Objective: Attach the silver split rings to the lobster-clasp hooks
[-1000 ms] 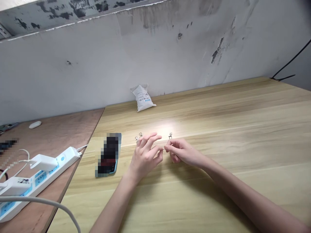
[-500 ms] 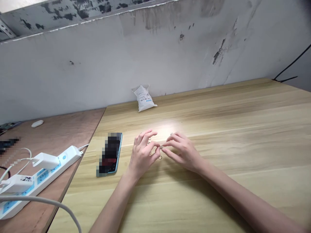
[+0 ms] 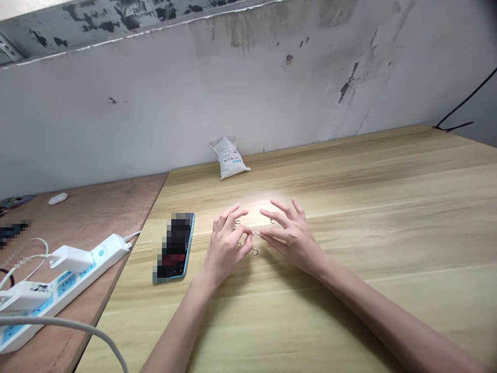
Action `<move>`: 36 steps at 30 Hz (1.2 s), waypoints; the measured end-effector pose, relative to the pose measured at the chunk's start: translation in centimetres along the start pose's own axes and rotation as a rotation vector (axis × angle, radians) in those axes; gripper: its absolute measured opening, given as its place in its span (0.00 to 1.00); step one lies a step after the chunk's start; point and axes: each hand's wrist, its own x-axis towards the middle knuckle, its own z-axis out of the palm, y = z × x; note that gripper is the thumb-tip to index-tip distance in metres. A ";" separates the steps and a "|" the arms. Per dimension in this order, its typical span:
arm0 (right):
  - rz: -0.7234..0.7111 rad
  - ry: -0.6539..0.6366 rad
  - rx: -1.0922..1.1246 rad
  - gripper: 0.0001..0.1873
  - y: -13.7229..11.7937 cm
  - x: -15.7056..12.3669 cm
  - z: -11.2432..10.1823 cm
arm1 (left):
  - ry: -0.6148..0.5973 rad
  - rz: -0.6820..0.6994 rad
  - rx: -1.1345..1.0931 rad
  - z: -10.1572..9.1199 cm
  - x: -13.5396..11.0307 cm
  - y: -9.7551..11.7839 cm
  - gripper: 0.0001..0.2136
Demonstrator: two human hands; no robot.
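Between my two hands a small shiny metal piece [image 3: 256, 234], like a short chain or linked rings, is stretched just above the table. My left hand [image 3: 228, 242] pinches its left end between thumb and forefinger, with the other fingers lifted. At its right end, the thumb and forefinger of my right hand [image 3: 292, 233] are closed, the remaining fingers spread upward. A small metal ring [image 3: 255, 252] lies below the pinch. Another ring [image 3: 273, 221] lies under my right fingers, and a further ring [image 3: 238, 221] shows beside my left fingertips. My left fingers partly hide other rings.
A phone [image 3: 176, 248] lies left of my left hand on the wooden table [image 3: 368, 207]. A white packet [image 3: 231, 159] rests near the wall. On the darker table to the left are a power strip [image 3: 79, 280] with chargers, a grey cable [image 3: 93, 325] and a white oval object [image 3: 58, 198].
My right hand has drawn slightly away from my left, its upper fingers lifting and spreading. The small metal piece now shows stretched between the fingertips, and the rings below are less covered.
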 end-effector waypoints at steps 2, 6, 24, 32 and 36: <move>-0.091 0.035 -0.072 0.07 -0.2 0.2 -0.4 | -0.037 -0.031 -0.007 0.1 -0.1 -0.1 0.05; -0.320 0.034 -0.163 0.08 -0.7 0.2 -0.9 | -0.154 -0.106 -0.052 0.1 -0.3 -0.2 0.04; -0.454 0.085 -0.158 0.11 -1.3 0.1 -1.2 | -0.344 -0.098 -0.149 -0.3 -0.4 -0.5 0.03; -0.522 0.070 -0.143 0.11 -2.0 0.0 -0.8 | -0.317 -0.011 -0.049 -0.1 -0.4 -0.4 0.03; -0.514 0.051 -0.143 0.12 -2.1 0.0 -0.7 | -0.299 0.008 -0.031 0.1 -0.5 -0.5 0.03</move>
